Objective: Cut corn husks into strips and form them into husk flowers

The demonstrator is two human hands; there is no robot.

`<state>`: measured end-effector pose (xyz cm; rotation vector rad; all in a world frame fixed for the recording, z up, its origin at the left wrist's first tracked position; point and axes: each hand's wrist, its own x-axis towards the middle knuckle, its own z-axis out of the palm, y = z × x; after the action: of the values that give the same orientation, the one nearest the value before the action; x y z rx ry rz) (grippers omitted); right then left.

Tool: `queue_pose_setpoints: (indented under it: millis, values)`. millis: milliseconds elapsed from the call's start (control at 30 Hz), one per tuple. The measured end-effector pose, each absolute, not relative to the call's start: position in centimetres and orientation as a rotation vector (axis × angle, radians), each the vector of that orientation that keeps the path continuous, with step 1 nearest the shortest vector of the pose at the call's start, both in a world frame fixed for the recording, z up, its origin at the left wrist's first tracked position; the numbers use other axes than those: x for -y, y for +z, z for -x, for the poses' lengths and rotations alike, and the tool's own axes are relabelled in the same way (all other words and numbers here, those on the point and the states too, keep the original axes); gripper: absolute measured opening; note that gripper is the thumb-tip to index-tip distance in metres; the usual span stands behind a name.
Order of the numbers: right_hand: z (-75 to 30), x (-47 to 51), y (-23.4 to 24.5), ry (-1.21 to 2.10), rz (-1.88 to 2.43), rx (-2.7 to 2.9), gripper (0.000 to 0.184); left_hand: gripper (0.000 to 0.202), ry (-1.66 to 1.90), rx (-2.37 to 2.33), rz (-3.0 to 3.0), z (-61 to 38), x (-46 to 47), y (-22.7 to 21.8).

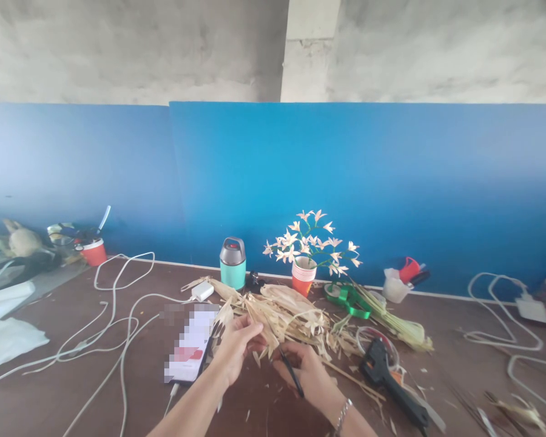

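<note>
My left hand (236, 349) is closed in a pinch on a pale dried leaf strip (258, 358) at the near edge of a pile of dried husk leaves (284, 312). Touching it from the right, my right hand (307, 370) is closed on a thin black tool (292, 373) that looks like small scissors, its tip pointing up at the strip. A metal bracelet (343, 416) shows on my right wrist. Both hands hover just above the brown table (73, 394).
A phone (188, 346) on a white cable lies left of my hands. A black glue gun (386, 379) lies to the right. Behind the pile stand a teal flask (232, 262), an orange cup of paper flowers (304, 273), green ribbon (350, 300) and a white cup (395, 288). White cables (113, 315) loop at left and right.
</note>
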<state>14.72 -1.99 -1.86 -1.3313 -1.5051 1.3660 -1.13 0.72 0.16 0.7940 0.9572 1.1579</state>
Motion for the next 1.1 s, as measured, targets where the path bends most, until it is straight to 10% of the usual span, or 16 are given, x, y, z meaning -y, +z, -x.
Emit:
queue_pose_setpoints:
  millis: [1100]
  values:
    - [-15.3, 2.2, -2.1, 1.586, 1.344, 1.573, 0.016, 0.02, 1.598, -1.148, -0.831, 2.2, -2.4, -0.8]
